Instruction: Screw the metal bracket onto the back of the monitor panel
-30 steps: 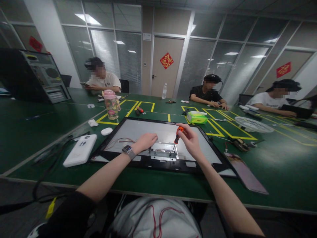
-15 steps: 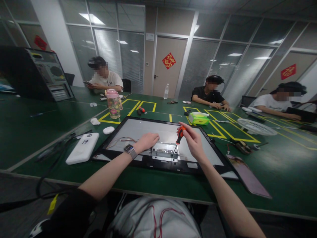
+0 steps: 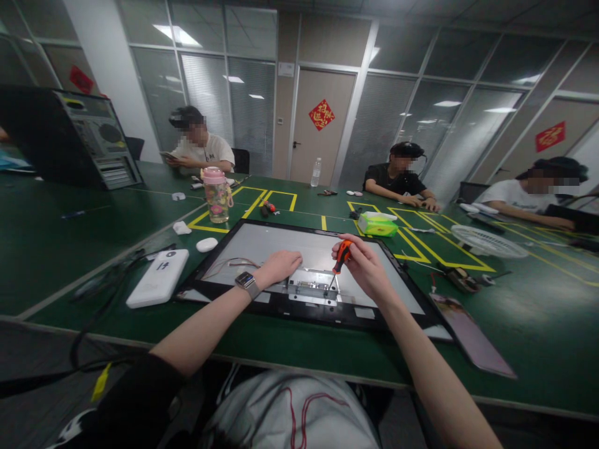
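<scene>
A screwdriver (image 3: 343,253) with an orange and black handle is gripped in my right hand (image 3: 367,267). Its shaft slants down to the right end of a silver metal bracket (image 3: 311,288) at the near edge of a flat display panel (image 3: 253,240). The panel is pale grey with a black frame and lies on the table. My left hand (image 3: 279,267), below a wristwatch, rests flat on the panel beside the bracket's upper left corner, fingers stretched out. Thin wires (image 3: 229,262) lie on the panel left of that hand.
A white power bank (image 3: 158,279), a white oval case (image 3: 206,244) and a pink bottle (image 3: 217,196) stand left of the panel. On the right lie a phone (image 3: 472,337), a white fan grille (image 3: 489,241) and a green tissue pack (image 3: 377,224). Three people sit across the table.
My right hand's fingers have shifted slightly on the screwdriver handle, which has turned a little. The tip stays at the bracket. My left hand has kept its place.
</scene>
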`<state>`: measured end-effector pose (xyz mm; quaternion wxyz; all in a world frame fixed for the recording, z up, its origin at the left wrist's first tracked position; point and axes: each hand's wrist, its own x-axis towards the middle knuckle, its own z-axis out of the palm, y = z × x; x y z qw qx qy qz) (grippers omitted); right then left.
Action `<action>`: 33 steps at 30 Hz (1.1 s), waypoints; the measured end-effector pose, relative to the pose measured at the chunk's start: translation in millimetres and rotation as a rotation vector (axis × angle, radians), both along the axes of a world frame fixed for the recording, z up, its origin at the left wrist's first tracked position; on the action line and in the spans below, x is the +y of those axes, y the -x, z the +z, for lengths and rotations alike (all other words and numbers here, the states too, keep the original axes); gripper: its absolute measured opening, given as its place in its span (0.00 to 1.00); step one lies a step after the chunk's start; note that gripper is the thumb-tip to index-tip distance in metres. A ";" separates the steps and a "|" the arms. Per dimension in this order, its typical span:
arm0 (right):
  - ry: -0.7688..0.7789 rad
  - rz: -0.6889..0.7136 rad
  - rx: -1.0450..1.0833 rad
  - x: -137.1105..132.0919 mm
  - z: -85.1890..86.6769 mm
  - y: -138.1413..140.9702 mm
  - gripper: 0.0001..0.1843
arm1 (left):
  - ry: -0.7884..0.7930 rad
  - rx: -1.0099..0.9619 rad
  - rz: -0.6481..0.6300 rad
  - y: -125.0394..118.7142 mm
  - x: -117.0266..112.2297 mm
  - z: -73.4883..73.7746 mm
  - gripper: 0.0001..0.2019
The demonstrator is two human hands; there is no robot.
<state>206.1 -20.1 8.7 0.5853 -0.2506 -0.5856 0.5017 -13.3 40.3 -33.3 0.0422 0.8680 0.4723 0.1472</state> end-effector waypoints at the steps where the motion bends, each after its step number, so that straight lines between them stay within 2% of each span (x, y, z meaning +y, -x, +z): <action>1: 0.001 0.015 0.009 -0.5 0.1 0.2 0.14 | 0.000 -0.001 0.000 0.1 0.1 -0.2 0.18; 5: -0.008 0.033 0.020 -0.6 -2.1 -0.9 0.11 | -0.003 -0.004 -0.002 0.3 0.0 -0.4 0.18; 10: 0.010 0.101 0.003 -1.5 -1.0 -0.9 0.14 | 0.001 -0.004 0.003 0.1 0.9 -0.7 0.19; 13: -0.026 0.091 -0.048 -2.2 1.1 0.0 0.16 | 0.003 -0.003 0.004 0.1 1.7 -1.0 0.19; 17: -0.102 -0.056 -0.161 -0.7 -0.1 -0.6 0.18 | 0.002 -0.001 0.001 0.5 2.2 -1.8 0.19; 21: -0.189 -0.227 -0.204 1.8 -3.8 -2.3 0.13 | -0.003 0.001 -0.001 1.2 3.2 -3.1 0.19; 23: -0.198 -0.226 -0.201 2.5 -5.1 -3.0 0.12 | -0.004 0.004 -0.002 1.2 3.6 -3.4 0.19; 28: -0.160 -0.173 -0.155 3.1 -6.6 -2.3 0.17 | -0.011 0.005 -0.002 0.7 2.8 -2.9 0.19; 33: -0.242 -0.349 -0.163 5.8 -9.1 -2.8 0.10 | -0.006 0.002 -0.006 1.2 2.1 -2.9 0.18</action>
